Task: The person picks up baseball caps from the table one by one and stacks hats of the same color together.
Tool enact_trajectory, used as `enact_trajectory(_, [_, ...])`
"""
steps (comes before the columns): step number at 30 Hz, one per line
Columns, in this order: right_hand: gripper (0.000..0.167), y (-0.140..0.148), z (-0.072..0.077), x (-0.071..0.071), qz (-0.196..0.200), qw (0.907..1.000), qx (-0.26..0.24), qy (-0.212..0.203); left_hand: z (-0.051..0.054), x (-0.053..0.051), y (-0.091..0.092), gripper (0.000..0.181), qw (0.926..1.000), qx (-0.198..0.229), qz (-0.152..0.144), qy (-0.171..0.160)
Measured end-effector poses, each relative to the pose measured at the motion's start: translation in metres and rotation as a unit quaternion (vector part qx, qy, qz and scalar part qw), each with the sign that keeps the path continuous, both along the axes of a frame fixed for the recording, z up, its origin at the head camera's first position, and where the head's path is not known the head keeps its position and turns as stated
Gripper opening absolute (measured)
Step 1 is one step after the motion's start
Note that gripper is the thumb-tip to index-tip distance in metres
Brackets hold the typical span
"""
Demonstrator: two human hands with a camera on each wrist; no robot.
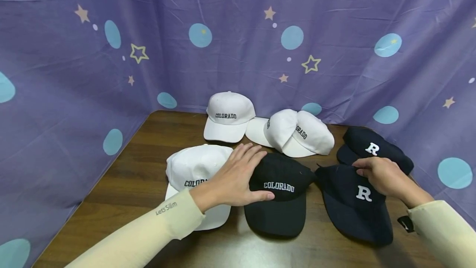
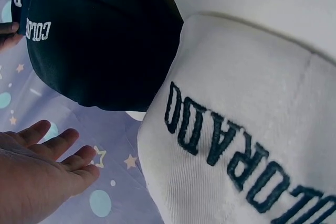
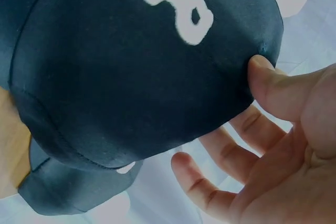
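Observation:
My right hand [image 1: 388, 179] pinches the crown of a navy baseball cap [image 1: 353, 214] with a white R. In the right wrist view, the thumb [image 3: 268, 80] presses the cloth from the front while fingers reach behind the edge. My left hand [image 1: 236, 177], fingers extended and thumb spread, hovers over the gap between a white COLORADO cap [image 1: 187, 162] and a black COLORADO cap [image 1: 277, 216]. Whether it touches the black cap is unclear. The left wrist view shows the palm [image 2: 42, 182] holding nothing, beside the white cap [image 2: 220, 66].
Behind stand a white COLORADO cap [image 1: 230, 108] and two overlapping white caps, one left [image 1: 283, 127] and one right [image 1: 321, 133]. Another navy R cap [image 1: 390, 152] lies at the back right. A purple curtain [image 1: 238, 7] borders the wooden table [image 1: 122, 164] at back and sides.

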State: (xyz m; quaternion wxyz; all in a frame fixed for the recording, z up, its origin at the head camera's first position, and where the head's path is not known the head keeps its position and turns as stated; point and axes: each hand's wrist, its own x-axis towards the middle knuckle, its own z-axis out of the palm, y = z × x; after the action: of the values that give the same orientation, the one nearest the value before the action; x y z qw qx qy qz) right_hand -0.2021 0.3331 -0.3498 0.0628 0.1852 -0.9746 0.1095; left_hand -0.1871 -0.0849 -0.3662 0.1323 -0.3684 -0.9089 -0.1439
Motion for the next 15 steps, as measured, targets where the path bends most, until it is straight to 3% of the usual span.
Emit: enact_trajectory(15, [0.018,0.000,-0.016,-0.003,0.002,0.9996,-0.016,0.024,0.000,-0.001,0.001,0.103,1.0000,-0.004,0.001,-0.007])
